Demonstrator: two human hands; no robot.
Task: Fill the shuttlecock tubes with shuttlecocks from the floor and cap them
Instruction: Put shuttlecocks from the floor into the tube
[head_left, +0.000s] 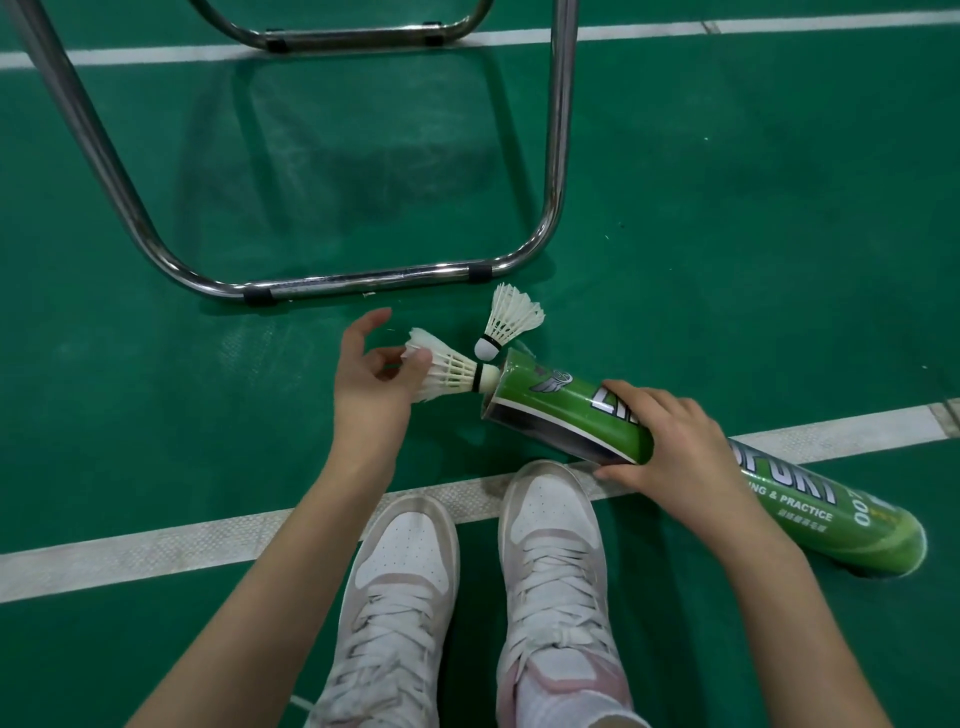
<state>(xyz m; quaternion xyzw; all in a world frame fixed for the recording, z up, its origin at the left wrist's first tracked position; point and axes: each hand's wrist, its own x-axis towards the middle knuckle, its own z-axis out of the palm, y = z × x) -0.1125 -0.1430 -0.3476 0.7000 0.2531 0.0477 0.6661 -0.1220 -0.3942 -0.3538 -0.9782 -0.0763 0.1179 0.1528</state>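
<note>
A green shuttlecock tube (571, 410) lies tilted over the floor, its open mouth facing left. My right hand (670, 447) grips the tube around its middle. My left hand (374, 374) pinches the feathers of a white shuttlecock (447, 371), whose cork tip sits right at the tube's mouth. A second white shuttlecock (509, 322) lies on the green floor just beyond the mouth, cork toward me. The tube's far end (883, 540) rests on the floor at the right. No cap is in view.
A chrome chair frame (363, 280) stands on the floor just beyond my hands. White court lines (156, 540) cross the green floor. My two white sneakers (545, 525) are planted below the tube.
</note>
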